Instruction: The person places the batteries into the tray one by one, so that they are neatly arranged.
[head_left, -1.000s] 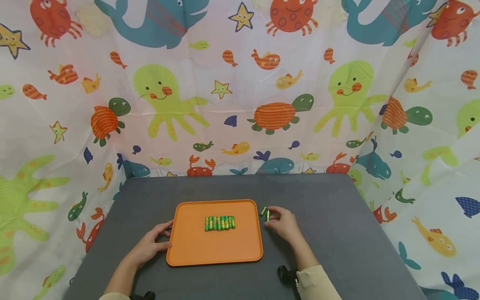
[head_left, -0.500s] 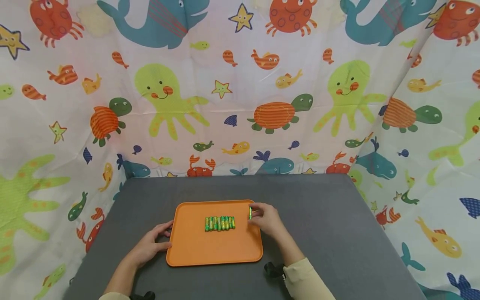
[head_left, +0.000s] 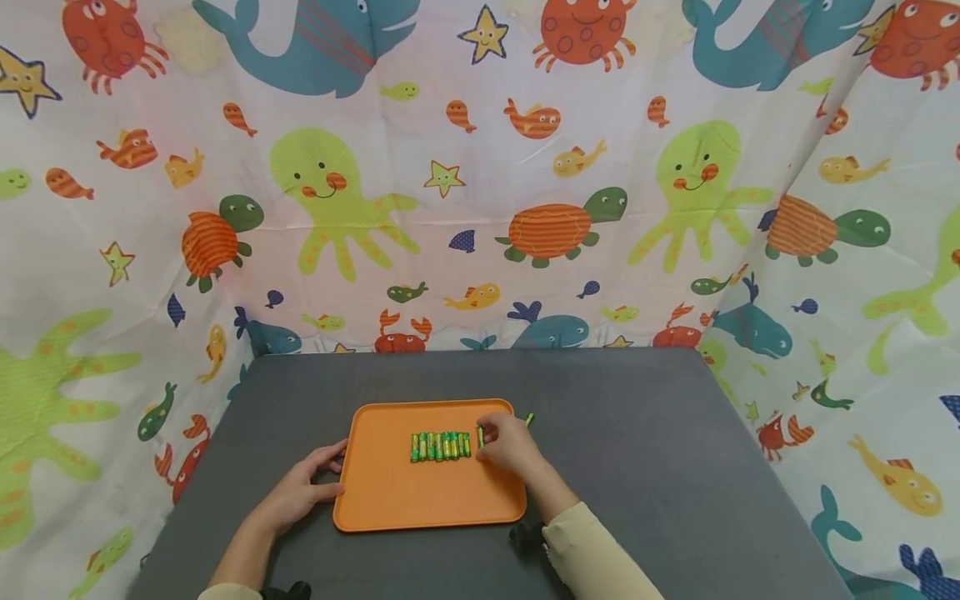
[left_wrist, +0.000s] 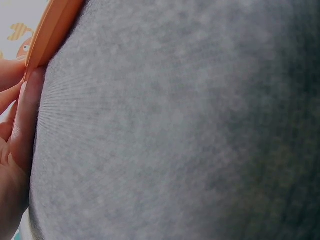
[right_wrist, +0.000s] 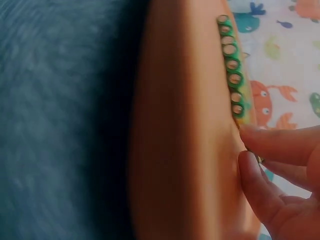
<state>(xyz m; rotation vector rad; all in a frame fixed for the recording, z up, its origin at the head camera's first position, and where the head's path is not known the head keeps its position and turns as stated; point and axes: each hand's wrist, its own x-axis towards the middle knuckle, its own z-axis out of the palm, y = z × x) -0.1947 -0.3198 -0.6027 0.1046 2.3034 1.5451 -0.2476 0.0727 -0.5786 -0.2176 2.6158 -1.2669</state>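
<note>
A row of several green-and-yellow batteries (head_left: 440,447) lies side by side on the orange tray (head_left: 420,500). My right hand (head_left: 510,446) is over the tray's right part and pinches one more battery (head_left: 481,437) between thumb and fingers, just right of the row. In the right wrist view the row's round ends (right_wrist: 235,80) show, and the held battery is mostly hidden by the fingertips. My left hand (head_left: 300,483) rests against the tray's left edge, thumb and fingers apart along the rim. The left wrist view shows those fingers (left_wrist: 30,110) touching the tray's edge.
Another battery (head_left: 529,419) lies on the grey table (head_left: 637,433) just outside the tray's right edge, partly hidden behind my right hand. A curtain (head_left: 465,150) printed with sea animals hangs at the back and both sides of the table.
My right hand has picked up a battery from the table right of the tray and carried it left over the rim, close to the row. My left hand has stayed in place.
</note>
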